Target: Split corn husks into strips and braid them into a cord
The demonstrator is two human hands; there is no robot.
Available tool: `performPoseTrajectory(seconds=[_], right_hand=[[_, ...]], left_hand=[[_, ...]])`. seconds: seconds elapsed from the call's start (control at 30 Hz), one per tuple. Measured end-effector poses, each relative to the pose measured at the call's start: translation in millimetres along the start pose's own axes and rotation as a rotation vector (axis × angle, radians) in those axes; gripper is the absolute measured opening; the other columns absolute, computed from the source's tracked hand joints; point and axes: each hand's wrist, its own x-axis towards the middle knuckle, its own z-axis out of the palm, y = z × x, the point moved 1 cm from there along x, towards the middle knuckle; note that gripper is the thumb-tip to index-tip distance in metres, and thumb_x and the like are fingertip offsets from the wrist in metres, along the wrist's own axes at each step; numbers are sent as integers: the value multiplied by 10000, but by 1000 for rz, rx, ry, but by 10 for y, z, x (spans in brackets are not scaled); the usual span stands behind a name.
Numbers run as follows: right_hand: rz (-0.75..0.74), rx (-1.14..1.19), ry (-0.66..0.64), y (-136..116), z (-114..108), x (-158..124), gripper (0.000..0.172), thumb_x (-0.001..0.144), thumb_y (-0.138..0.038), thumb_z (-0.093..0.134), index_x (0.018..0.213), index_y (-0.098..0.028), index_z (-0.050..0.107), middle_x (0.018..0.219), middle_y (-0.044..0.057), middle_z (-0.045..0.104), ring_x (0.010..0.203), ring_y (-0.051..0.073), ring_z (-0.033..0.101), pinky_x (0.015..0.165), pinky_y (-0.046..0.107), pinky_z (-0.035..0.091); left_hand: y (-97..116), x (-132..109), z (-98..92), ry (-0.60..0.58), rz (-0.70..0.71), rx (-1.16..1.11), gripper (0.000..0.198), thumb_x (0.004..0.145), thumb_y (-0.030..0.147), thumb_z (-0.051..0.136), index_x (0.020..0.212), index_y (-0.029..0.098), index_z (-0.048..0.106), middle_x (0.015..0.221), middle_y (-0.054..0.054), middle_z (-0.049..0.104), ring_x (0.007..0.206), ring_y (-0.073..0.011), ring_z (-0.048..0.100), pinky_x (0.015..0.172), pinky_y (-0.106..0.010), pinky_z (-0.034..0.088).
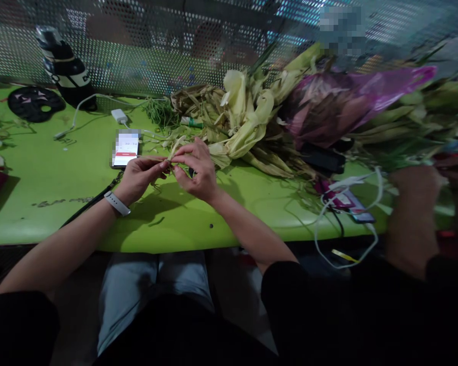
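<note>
My left hand [139, 175], with a pale band at the wrist, and my right hand [196, 170] meet over the green table [53, 198]. Both pinch a thin pale strip of leaf [171, 156] between fingertips, held just above the tabletop. A heap of pale yellow-green husk leaves [244, 122] lies right behind my right hand. Dry brown strips [194, 99] sit at the heap's far left.
A phone [125, 148] lies lit beside my left hand, with a white charger and cable [119, 116] behind. A purple plastic bag [339, 101] tops the leaves. Another person's arm [412, 213] works at the right, near a second phone [349, 203] and cables. A perforated metal screen [145, 46] closes the back.
</note>
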Motion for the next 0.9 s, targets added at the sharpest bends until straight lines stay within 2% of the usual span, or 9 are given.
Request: performPoseTrajectory(seconds=[0.07, 0.17, 0.23, 0.33, 0.43, 0.53, 0.7, 0.8, 0.9], right_hand=[[27, 40, -11, -2, -10, 6, 139, 861, -248, 622, 937, -258, 738, 1033, 56, 670, 1055, 242, 631, 1144, 559, 374], [121, 142, -27, 10, -23, 30, 137, 874, -273, 606, 912, -240, 733, 1015, 58, 668, 1027, 225, 632, 1014, 486, 493], [218, 197, 29, 32, -51, 50, 160, 904, -336, 597, 859, -220, 698, 946, 52, 659, 949, 201, 632, 905, 420, 536], [376, 264, 76, 78, -108, 77, 297, 913, -497, 623, 848, -206, 621, 819, 16, 623, 787, 153, 597, 765, 332, 533], [471, 322, -127, 112, -114, 88, 451, 843, -650, 671, 831, -209, 578, 690, -24, 569, 665, 125, 549, 662, 284, 504], [446, 298, -293, 133, -52, 71, 547, 798, -739, 652, 691, -219, 523, 570, -44, 482, 593, 122, 510, 615, 284, 505], [425, 365, -358, 173, 65, 29, 555, 891, -723, 545, 646, -225, 522, 529, -38, 486, 544, 124, 505, 594, 307, 538], [461, 423, -389, 177, 64, 29, 538, 923, -680, 537, 650, -217, 547, 540, -25, 531, 525, 119, 513, 571, 304, 538], [455, 443, -436, 161, 26, 43, 503, 917, -650, 574, 676, -208, 573, 560, -23, 558, 539, 114, 527, 580, 294, 532]], left_hand=[[4, 7, 0, -7, 6, -21, 320, 676, 399, 899, 884, 173, 810, 796, -61, 770, 654, -116, 665, 631, -252, 556], [11, 20, -4, -12, 2, -39, 325, 661, 393, 906, 869, 165, 802, 774, -62, 759, 650, -121, 655, 628, -260, 548], [17, 25, -6, -22, 0, -34, 323, 665, 396, 901, 861, 160, 798, 784, -70, 759, 655, -127, 655, 625, -266, 543], [18, 25, -11, -37, 6, -9, 294, 683, 375, 887, 852, 154, 793, 796, -77, 758, 643, -125, 642, 623, -273, 532], [-2, 30, -22, -65, -4, 45, 255, 701, 351, 872, 837, 151, 791, 760, -69, 743, 612, -121, 624, 610, -277, 515], [-20, 38, -25, -116, -37, 100, 221, 709, 330, 865, 796, 144, 785, 709, -61, 723, 596, -128, 624, 604, -281, 507], [70, 19, 3, -188, -179, 89, 244, 699, 354, 869, 743, 142, 757, 718, -72, 726, 643, -157, 671, 601, -281, 542], [142, 4, -2, -238, -238, 93, 281, 690, 395, 873, 804, 159, 773, 777, -88, 753, 715, -196, 716, 545, -255, 534], [148, 19, -45, -265, -256, 115, 260, 684, 382, 877, 796, 168, 780, 752, -80, 750, 668, -182, 705, 515, -238, 513]])
